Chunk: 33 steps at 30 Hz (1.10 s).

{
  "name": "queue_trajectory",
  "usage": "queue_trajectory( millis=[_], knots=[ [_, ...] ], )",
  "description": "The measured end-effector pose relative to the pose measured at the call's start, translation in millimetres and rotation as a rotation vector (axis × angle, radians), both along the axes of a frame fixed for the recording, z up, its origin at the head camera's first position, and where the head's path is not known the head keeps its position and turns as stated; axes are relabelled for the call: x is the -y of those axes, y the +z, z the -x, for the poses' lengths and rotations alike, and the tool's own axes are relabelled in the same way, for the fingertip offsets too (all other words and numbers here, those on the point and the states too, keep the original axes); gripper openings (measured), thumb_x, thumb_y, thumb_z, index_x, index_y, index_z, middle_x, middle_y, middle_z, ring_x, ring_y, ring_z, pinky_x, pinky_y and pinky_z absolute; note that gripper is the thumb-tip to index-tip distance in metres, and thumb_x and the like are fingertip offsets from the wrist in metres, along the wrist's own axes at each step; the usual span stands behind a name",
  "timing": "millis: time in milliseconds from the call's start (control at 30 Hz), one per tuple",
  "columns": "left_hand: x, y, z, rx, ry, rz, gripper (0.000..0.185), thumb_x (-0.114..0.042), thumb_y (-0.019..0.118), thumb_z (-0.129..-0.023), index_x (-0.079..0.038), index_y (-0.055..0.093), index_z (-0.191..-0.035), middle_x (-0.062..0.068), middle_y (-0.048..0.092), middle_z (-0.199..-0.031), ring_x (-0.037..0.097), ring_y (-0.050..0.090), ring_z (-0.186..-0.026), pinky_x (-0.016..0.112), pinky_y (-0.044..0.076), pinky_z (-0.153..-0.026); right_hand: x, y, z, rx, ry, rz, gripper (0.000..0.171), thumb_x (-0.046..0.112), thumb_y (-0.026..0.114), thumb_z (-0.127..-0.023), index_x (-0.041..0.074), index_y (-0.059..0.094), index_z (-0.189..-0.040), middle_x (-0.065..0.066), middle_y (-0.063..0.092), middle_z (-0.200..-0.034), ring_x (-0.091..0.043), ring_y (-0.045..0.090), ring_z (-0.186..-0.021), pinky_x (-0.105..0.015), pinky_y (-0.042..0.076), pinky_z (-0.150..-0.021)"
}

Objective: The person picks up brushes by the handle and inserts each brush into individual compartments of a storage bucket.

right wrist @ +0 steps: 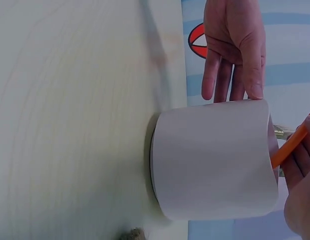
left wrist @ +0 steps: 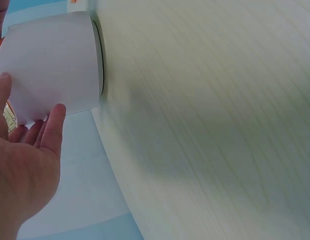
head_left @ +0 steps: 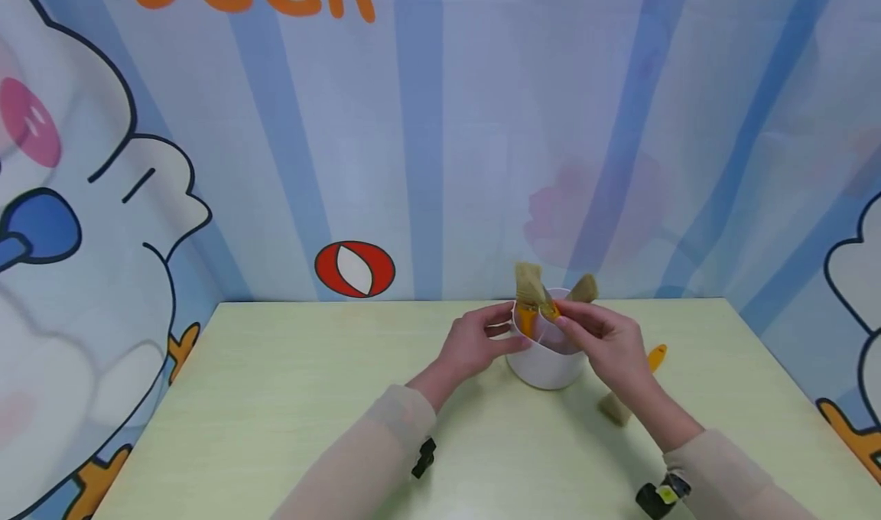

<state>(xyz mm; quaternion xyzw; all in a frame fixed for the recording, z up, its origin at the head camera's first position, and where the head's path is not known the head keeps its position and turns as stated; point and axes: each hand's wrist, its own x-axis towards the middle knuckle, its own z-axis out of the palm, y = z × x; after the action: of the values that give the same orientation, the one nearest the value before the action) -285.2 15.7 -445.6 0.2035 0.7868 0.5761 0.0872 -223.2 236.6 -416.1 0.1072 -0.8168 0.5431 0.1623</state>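
Two brushes with orange handles standing bristles-up in a white cup (head_left: 547, 363) near the back of the pale green counter (head_left: 289, 398). Left hand (head_left: 475, 346) against the cup's left side, fingers straight, touching the wall and rim, grip released. Right hand (head_left: 606, 340) at the rim, grip pinching the orange handle of one brush (head_left: 551, 310). Second brush (head_left: 528, 294) just beside it inside the cup. Third brush (head_left: 636, 386) lying on the counter right of the cup, partly hidden by the right wrist.

Bare table (head_left: 296, 398) lies open left; a loose brush (head_left: 619, 405) lies right of the cup (head_left: 547, 367)
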Motion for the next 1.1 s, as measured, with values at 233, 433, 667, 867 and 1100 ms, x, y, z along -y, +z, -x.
queue_trajectory(
  millis=[233,433,667,867,1100],
  knots=[
    [-0.7,-0.3,0.0,0.003,0.004,0.007,0.065,-0.021,0.086,-0.094,-0.01,0.06,-0.153,0.007,0.065,-0.15,0.029,0.066,-0.133,0.032,0.059,-0.102,2.6,-5.9,-0.8,-0.041,-0.042,-0.016,0.03,0.007,0.075,-0.1,-0.001,0.075,-0.129,-0.023,0.077,-0.12,0.002,0.073,-0.101,-0.015,0.06,-0.082],
    [-1.2,-0.2,-0.4,0.004,0.001,0.005,0.065,-0.021,0.086,-0.094,-0.011,0.06,-0.153,0.007,0.064,-0.15,0.029,0.066,-0.133,0.034,0.058,-0.103,5.0,-4.8,-3.5,-0.055,-0.053,-0.001,0.03,0.008,0.076,-0.099,0.0,0.076,-0.128,-0.022,0.077,-0.12,0.0,0.074,-0.102,-0.014,0.059,-0.084],
    [-0.9,-0.5,0.0,0.005,0.001,-0.004,0.064,-0.021,0.086,-0.094,-0.011,0.061,-0.152,0.007,0.064,-0.15,0.029,0.066,-0.133,0.034,0.059,-0.103,6.2,-1.6,-4.4,-0.064,-0.066,0.075,0.03,0.007,0.074,-0.1,0.0,0.075,-0.129,0.008,0.078,-0.115,0.003,0.073,-0.099,-0.015,0.06,-0.083],
    [-0.6,-0.3,-0.3,0.018,0.001,0.0,0.065,-0.022,0.085,-0.094,-0.013,0.06,-0.153,0.005,0.064,-0.15,0.026,0.066,-0.133,0.033,0.059,-0.103,6.8,-2.6,-3.7,-0.076,-0.086,0.15,0.029,0.003,0.075,-0.099,-0.004,0.074,-0.128,0.023,0.075,-0.109,0.004,0.072,-0.095,-0.015,0.06,-0.082],
    [0.0,0.8,-0.9,0.031,0.005,-0.003,0.066,-0.024,0.086,-0.094,-0.013,0.059,-0.154,0.005,0.064,-0.15,0.026,0.066,-0.133,0.033,0.059,-0.102,8.5,-2.3,-2.1,-0.013,-0.159,0.25,0.031,0.005,0.075,-0.1,-0.008,0.072,-0.128,0.022,0.076,-0.103,0.002,0.073,-0.095,-0.015,0.059,-0.085]
  ],
)
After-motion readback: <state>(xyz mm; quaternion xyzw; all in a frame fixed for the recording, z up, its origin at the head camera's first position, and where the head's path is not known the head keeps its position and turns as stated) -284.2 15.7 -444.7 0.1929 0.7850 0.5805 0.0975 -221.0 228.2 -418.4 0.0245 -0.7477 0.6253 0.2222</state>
